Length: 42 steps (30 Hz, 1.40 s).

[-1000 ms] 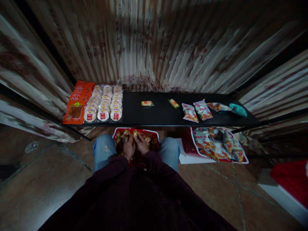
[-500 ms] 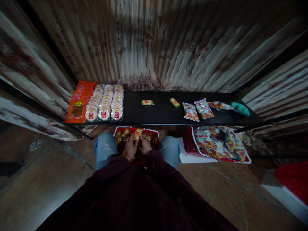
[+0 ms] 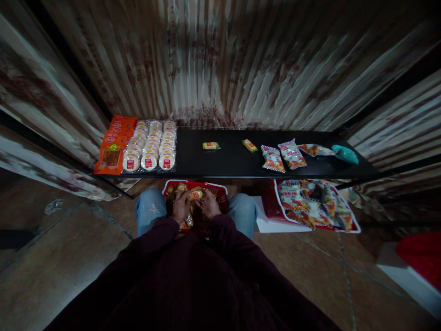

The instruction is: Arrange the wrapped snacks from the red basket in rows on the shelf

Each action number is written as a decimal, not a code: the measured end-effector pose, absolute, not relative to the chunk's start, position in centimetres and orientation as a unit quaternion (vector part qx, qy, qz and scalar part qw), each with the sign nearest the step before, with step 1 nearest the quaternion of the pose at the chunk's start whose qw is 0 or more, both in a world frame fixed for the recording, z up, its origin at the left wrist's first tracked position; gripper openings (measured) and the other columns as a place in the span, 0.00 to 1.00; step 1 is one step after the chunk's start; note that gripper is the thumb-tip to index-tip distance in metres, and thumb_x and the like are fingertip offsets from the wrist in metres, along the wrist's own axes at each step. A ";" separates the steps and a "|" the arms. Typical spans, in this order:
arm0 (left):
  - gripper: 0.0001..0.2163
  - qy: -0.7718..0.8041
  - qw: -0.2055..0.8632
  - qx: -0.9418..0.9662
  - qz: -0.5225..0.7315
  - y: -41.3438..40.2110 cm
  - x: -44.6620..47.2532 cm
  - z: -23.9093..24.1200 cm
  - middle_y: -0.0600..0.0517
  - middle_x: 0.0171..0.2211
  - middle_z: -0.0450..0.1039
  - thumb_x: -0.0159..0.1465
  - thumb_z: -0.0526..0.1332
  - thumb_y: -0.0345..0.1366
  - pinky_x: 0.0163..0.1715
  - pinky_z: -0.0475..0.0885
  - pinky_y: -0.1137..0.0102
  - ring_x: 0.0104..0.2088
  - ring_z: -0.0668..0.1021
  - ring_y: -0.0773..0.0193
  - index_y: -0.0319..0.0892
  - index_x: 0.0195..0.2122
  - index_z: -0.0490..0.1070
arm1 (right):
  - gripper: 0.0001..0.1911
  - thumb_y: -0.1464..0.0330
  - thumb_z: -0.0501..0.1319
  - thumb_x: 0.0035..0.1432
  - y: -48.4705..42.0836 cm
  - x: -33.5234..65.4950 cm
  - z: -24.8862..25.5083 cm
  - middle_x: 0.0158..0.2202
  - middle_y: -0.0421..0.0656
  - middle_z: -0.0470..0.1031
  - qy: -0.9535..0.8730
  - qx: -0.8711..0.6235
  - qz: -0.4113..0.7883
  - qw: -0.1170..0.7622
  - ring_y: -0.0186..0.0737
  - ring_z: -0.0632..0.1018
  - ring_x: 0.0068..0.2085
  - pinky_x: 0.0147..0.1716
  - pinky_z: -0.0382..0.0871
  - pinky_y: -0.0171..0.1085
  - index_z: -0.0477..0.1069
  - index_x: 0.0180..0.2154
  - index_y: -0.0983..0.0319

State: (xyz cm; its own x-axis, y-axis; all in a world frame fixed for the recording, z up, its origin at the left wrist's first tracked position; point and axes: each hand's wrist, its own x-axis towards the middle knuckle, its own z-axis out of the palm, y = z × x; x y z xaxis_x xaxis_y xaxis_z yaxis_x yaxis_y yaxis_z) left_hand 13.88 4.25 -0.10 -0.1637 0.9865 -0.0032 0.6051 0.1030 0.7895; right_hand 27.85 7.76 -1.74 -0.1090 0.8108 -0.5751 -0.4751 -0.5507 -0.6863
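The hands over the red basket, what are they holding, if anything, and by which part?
A small yellow packet, by its ends: left hand at one, right hand at the other.

Dark Plum over Pale Blue

From my remote feed I see a dark plum top (image 3: 193, 280) with long sleeves (image 3: 159, 239), light-blue jeans (image 3: 243, 214) and a frayed whitish patch (image 3: 154, 208) on the left knee; left hand (image 3: 180, 208) and right hand (image 3: 210, 206) are bare.

My feed is dim, darkest across the top and the sleeves (image 3: 237, 243). Pale glare pools on the floor (image 3: 81, 271) at lower left. The fingers (image 3: 208, 201) look soft; wide-lens distortion fans out the striped curtain (image 3: 206, 64), and the red item (image 3: 422, 258) at right blurs.
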 end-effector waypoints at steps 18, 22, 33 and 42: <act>0.12 0.715 0.362 0.389 0.454 5.8 14.8 -1.9 0.45 0.42 0.74 0.59 0.59 0.29 0.46 0.73 0.64 0.43 0.77 0.62 0.38 0.45 0.67 | 0.13 0.71 0.58 0.45 6.9 26.5 -1.5 0.34 0.41 0.80 -0.132 -0.483 0.725 0.473 0.41 0.80 0.36 0.34 0.76 0.38 0.72 0.36 0.59; 0.12 0.704 0.386 0.367 0.469 5.9 15.1 -1.2 0.46 0.41 0.74 0.60 0.58 0.29 0.39 0.75 0.68 0.40 0.78 0.63 0.40 0.46 0.65 | 0.20 0.72 0.57 0.40 6.9 26.7 -1.2 0.33 0.42 0.80 -0.184 -0.468 0.735 0.455 0.42 0.80 0.34 0.33 0.75 0.38 0.73 0.40 0.61; 0.06 0.686 0.389 0.383 0.481 6.0 15.8 -0.8 0.47 0.37 0.75 0.58 0.60 0.31 0.44 0.73 0.65 0.39 0.78 0.63 0.40 0.37 0.68 | 0.23 0.73 0.58 0.38 6.6 26.3 -1.4 0.36 0.41 0.79 -0.245 -0.443 0.727 0.464 0.44 0.79 0.41 0.42 0.74 0.42 0.72 0.41 0.57; 0.10 0.676 0.402 0.395 0.475 5.0 16.5 -0.2 0.44 0.44 0.75 0.58 0.61 0.32 0.49 0.70 0.65 0.44 0.77 0.62 0.38 0.42 0.70 | 0.22 0.70 0.63 0.39 6.5 25.9 -2.2 0.40 0.40 0.79 -0.251 -0.451 0.696 0.499 0.42 0.78 0.43 0.45 0.72 0.42 0.72 0.41 0.56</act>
